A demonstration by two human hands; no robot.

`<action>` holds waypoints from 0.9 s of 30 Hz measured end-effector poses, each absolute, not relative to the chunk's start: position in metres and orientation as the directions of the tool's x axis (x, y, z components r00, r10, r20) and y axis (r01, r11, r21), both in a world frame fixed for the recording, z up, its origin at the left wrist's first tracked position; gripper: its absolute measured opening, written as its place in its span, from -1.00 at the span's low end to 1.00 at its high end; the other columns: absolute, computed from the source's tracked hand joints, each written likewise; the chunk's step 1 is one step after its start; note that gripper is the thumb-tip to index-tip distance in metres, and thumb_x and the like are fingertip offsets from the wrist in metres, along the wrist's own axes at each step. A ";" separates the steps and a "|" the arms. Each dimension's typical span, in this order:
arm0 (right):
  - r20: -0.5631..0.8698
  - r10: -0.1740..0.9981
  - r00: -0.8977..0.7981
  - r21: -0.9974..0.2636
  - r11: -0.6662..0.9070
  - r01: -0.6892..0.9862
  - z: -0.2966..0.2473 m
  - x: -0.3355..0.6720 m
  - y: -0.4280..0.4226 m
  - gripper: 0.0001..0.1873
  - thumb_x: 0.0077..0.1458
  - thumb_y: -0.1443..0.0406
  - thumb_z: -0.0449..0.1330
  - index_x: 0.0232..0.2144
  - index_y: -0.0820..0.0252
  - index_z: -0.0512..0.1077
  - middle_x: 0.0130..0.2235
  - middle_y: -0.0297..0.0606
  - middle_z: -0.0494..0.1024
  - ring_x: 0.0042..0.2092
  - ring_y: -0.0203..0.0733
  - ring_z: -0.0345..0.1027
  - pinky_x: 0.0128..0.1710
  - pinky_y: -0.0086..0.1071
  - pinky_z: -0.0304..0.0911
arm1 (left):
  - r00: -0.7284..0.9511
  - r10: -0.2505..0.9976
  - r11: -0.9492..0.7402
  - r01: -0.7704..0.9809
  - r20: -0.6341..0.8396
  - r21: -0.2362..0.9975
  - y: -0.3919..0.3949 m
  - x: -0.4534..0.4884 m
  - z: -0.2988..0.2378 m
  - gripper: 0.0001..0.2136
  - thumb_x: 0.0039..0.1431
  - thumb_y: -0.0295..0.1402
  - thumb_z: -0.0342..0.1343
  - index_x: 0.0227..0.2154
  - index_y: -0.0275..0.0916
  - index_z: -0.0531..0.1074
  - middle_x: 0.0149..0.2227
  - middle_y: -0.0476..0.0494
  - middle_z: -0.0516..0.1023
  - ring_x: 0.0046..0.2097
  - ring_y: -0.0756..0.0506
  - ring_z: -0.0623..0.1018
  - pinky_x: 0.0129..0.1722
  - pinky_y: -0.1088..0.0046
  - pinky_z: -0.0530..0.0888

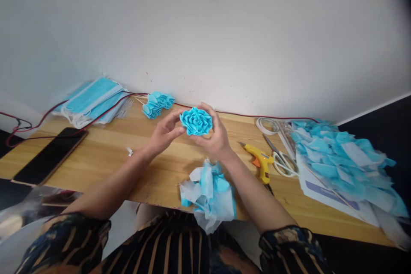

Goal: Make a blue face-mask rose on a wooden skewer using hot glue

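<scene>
A blue rose-like flower [196,121], made of ruffled fabric layers, is held up between my two hands above the middle of the table. My left hand [167,132] grips its left edge, thumb at the front. On the other side, my right hand [217,137] curls round the right edge and underside. Any stem below the bloom is hidden. Close to my right forearm, a crumpled heap of blue and white fabric pieces [208,192] lies at the table's front edge, partly hanging over it.
Finished blue flowers [157,103] on sticks lie by the wall, beside stacked face masks [96,96]. A black phone [51,156] rests left. To the right are a yellow glue gun [261,160], scissors [284,162], coiled white cord [267,126] and a big blue fabric pile [346,158].
</scene>
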State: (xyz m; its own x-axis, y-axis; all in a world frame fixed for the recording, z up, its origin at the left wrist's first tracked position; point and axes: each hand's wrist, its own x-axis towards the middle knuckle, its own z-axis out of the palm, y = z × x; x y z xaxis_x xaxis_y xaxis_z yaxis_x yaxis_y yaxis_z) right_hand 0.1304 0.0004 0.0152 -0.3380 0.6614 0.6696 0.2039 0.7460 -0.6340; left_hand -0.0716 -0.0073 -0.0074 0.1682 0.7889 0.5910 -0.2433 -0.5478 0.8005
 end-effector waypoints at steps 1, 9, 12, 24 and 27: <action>0.669 0.666 -0.331 -0.642 0.742 0.195 0.012 0.131 0.000 -0.12 0.08 -0.02 0.41 0.35 -0.06 0.18 0.28 -0.07 0.45 0.31 0.15 0.34 0.36 0.18 0.20 | 0.180 0.770 -0.578 -0.206 0.612 0.789 -0.006 -0.072 -0.010 -0.48 0.16 -0.09 0.40 0.17 -0.05 0.52 0.20 -0.22 0.55 0.25 -0.26 0.50 0.27 0.19 0.41; 0.658 0.667 -0.349 -0.660 0.734 0.159 0.002 0.132 -0.005 -0.06 0.10 -0.07 0.38 0.39 0.00 0.12 0.33 0.00 0.36 0.35 0.19 0.28 0.35 0.16 0.22 | 0.252 0.605 -0.796 0.146 0.756 0.588 -0.003 -0.076 -0.012 -0.24 0.08 0.06 0.37 0.32 -0.08 0.38 0.26 -0.37 0.49 0.28 -0.39 0.45 0.29 0.00 0.36; 0.676 0.628 -0.386 -0.616 0.769 0.172 0.002 0.133 -0.005 -0.02 0.11 -0.15 0.33 0.42 -0.01 0.06 0.33 0.00 0.37 0.36 0.20 0.26 0.37 0.18 0.19 | 0.273 0.534 -0.844 0.233 0.801 0.483 -0.006 -0.076 -0.007 -0.28 0.18 0.05 0.29 0.35 -0.08 0.32 0.24 -0.38 0.50 0.25 -0.36 0.49 0.25 0.02 0.41; 0.755 0.521 -0.398 -0.420 0.851 0.316 0.005 0.131 -0.005 -0.39 0.35 -0.11 0.07 0.29 -0.01 0.20 0.20 -0.07 0.53 0.32 0.12 0.34 0.44 0.22 -0.04 | 0.216 0.521 -0.838 0.314 0.826 0.447 -0.014 -0.068 -0.008 -0.54 0.31 -0.12 0.25 0.23 -0.07 0.47 0.15 -0.32 0.57 0.14 -0.27 0.55 0.13 0.10 0.47; 0.757 0.526 -0.388 -0.430 0.848 0.310 0.005 0.130 -0.006 -0.44 0.35 -0.11 0.06 0.25 -0.02 0.24 0.16 -0.11 0.56 0.31 0.10 0.36 0.44 0.21 -0.05 | 0.183 0.527 -0.838 0.275 0.830 0.472 -0.015 -0.066 -0.008 -0.56 0.28 -0.18 0.30 0.20 -0.02 0.51 0.12 -0.28 0.58 0.12 -0.24 0.56 0.12 0.13 0.47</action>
State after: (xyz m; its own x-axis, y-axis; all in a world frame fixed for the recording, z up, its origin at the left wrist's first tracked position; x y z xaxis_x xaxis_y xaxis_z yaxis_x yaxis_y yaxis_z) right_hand 0.1297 -0.0062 0.0049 -0.3880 0.5256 0.7571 0.3103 0.8480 -0.4297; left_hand -0.0662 -0.0149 -0.0085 0.1826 0.5272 0.8299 0.2753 -0.8377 0.4716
